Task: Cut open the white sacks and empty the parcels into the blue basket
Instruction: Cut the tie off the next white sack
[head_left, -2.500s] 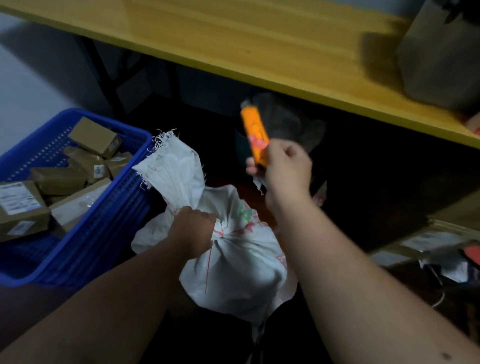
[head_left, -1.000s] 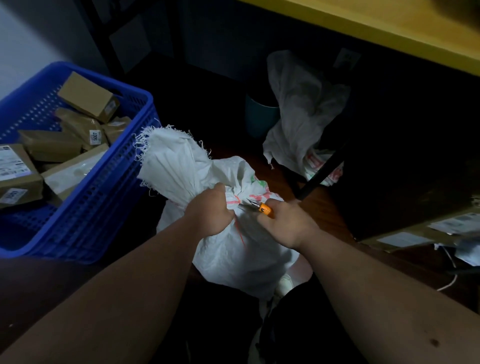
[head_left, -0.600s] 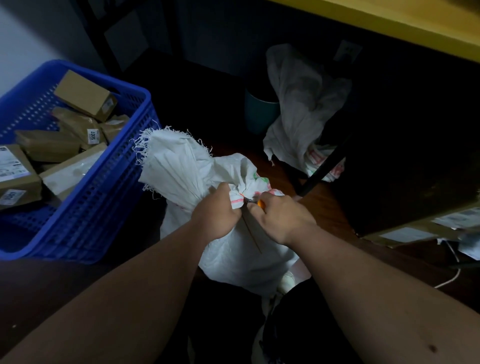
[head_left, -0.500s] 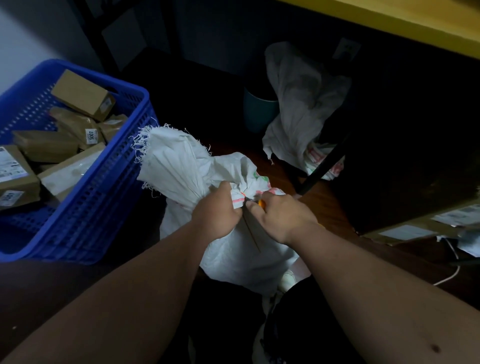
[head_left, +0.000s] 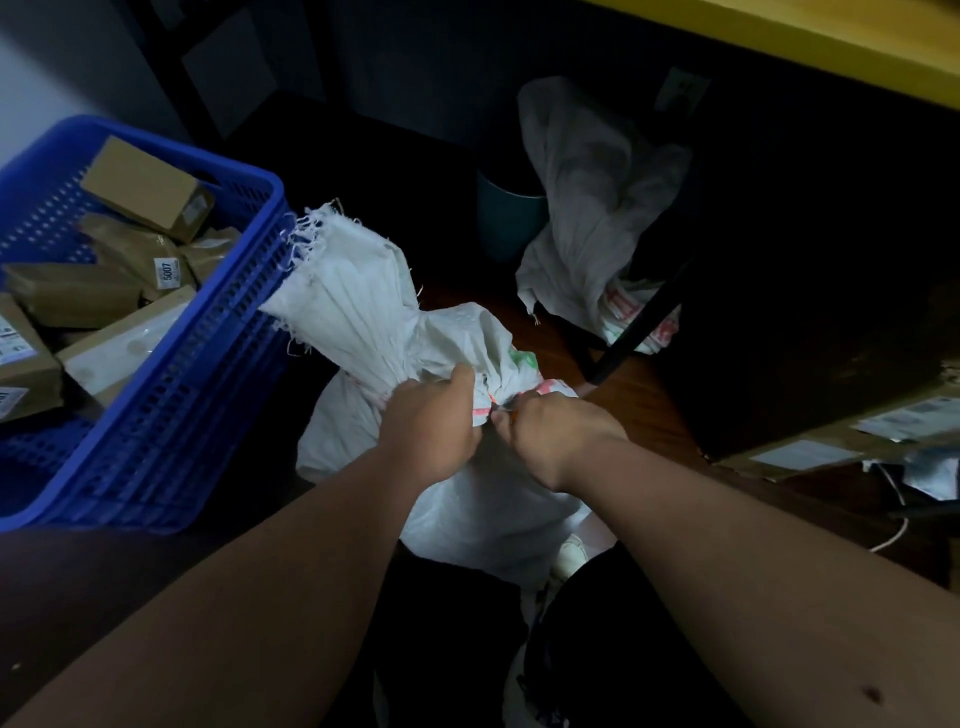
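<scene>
Both hands meet at the tied neck of the white sack, centre of frame. Left hand is closed around the bunched neck, fingers wrapped tight on the cloth just below the frayed top, which flares up and left toward the blue basket. Right hand is clenched right beside it, fingertips nearly touching the left thumb, pressed on the gathered spot with red markings. Looks closed on sth small, but can't tell what; any cutter is hidden inside the fist.

Key relation: the neck's long axis runs lower right to upper left, from the sack's body up to the frayed end. The cut point sits btw the two hands, directly at the right fingertips, so right hand does the cutting, left just holds tension. Judged step: cutting the tie, sack not yet open.

Sack body sits on the floor, lower centre, touching the basket's near wall. Basket at left of frame holds several brown parcels, approx half full, room left. A second white sack, limp and prob. emptied, lies upper right under the yellow bench. A cardboard box at right edge.
</scene>
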